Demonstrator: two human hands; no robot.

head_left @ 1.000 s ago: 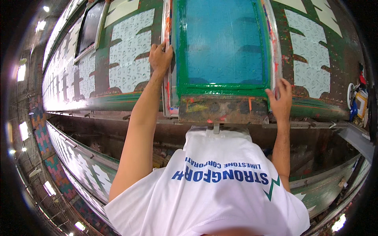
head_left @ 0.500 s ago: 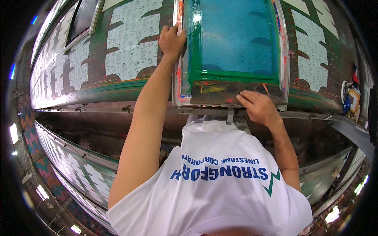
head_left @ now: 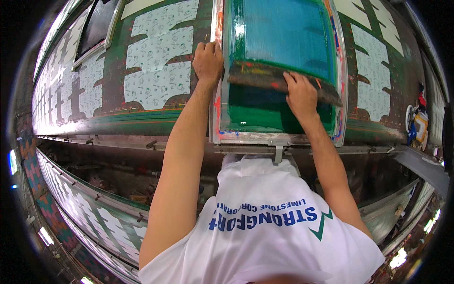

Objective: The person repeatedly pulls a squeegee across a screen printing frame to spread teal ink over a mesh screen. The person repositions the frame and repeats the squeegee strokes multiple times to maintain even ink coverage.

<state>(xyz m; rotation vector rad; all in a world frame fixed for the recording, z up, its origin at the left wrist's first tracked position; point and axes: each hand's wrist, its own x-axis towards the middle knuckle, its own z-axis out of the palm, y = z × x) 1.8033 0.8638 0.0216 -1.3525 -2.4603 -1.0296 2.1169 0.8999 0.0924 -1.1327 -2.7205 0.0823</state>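
A screen printing frame [head_left: 220, 113] with a teal mesh [head_left: 279, 33] bordered in green ink lies on the long printing table. My left hand [head_left: 208, 59] has its fingers curled on the frame's left rail, near the middle of that side. My right hand [head_left: 301, 93] grips a broad, paint-stained squeegee [head_left: 255, 73], which sits tilted slightly across the mesh, with dark green ink below it. A metal bracket [head_left: 278, 151] is at the frame's near edge, close to my white shirt.
Printed pale fabric pieces [head_left: 158, 57] lie on the table [head_left: 165, 125] to both sides. Another dark framed screen [head_left: 94, 28] is at upper left, and a pile of small items [head_left: 418, 128] at the right end. A second table [head_left: 90, 189] runs behind, at lower left.
My right hand left the frame's right side, took hold of the squeegee and moved it up from the near end across the mesh. My left hand stays on the left rail.
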